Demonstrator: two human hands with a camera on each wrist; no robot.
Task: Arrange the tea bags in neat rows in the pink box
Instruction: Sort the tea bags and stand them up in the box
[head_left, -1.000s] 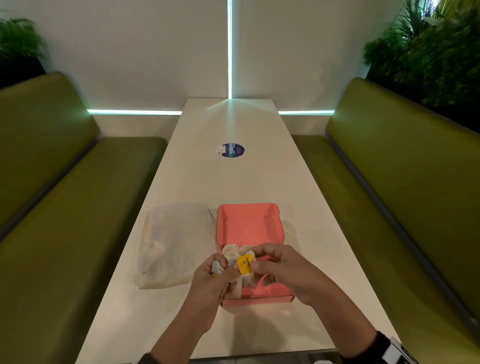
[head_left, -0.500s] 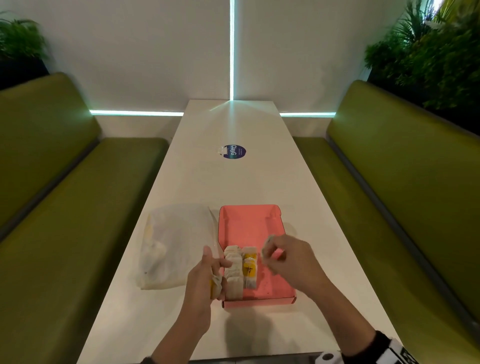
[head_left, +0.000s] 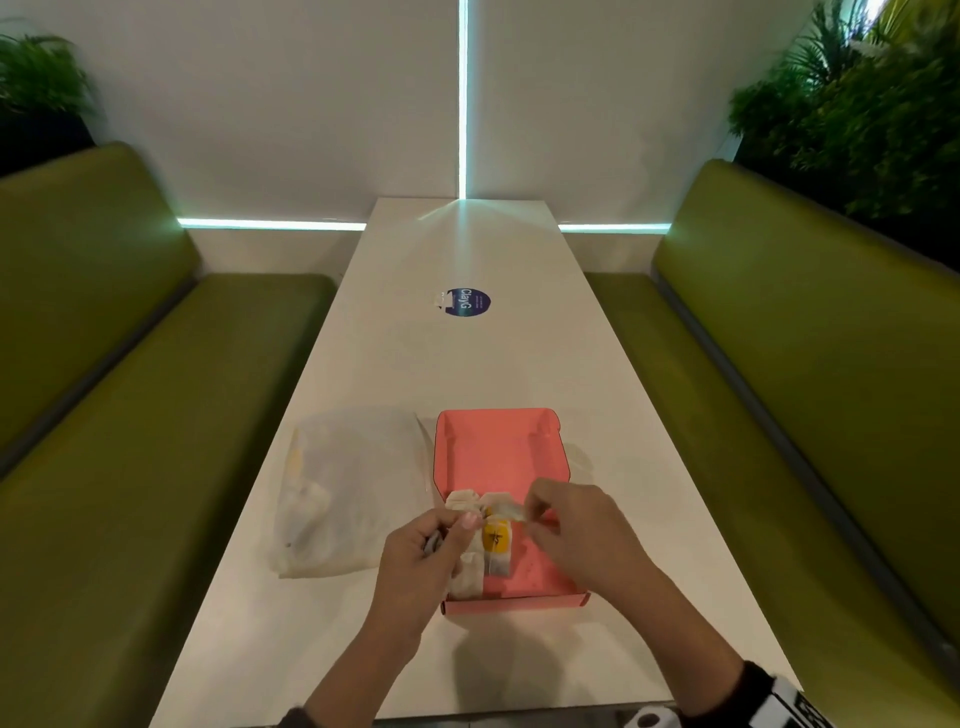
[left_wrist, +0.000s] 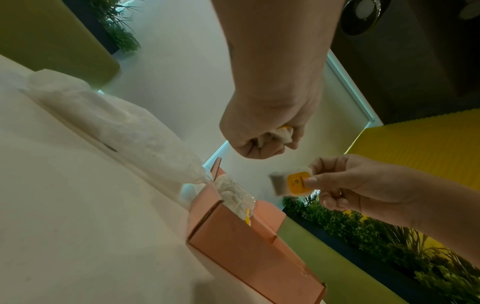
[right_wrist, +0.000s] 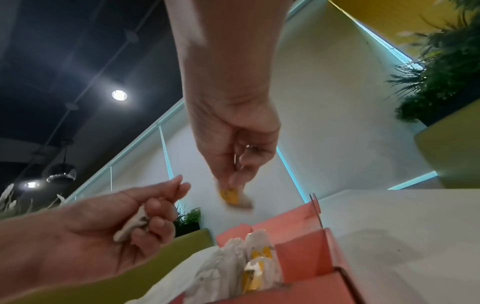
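Observation:
The open pink box (head_left: 498, 452) sits on the white table, with a few tea bags (head_left: 496, 553) laid side by side along its near left part. They show again in the right wrist view as tea bags in the box (right_wrist: 233, 265). My left hand (head_left: 462, 522) hovers over the box's near left corner and grips a small bunch of tea bags (right_wrist: 132, 224) in curled fingers. Over the middle of the box, my right hand (head_left: 527, 514) pinches one tea bag with a yellow tag (left_wrist: 293, 183) between thumb and forefinger, just right of the left hand.
A translucent plastic bag (head_left: 348, 488) lies on the table (head_left: 467, 364) directly left of the box. Farther back is a round blue sticker (head_left: 467, 302). Green benches (head_left: 156, 415) run along both sides, and the table's near edge is close below my forearms.
A tea bag with a yellow tag was laid in the box and the hands parted. They have since come together again, and the right hand now pinches another tea bag.

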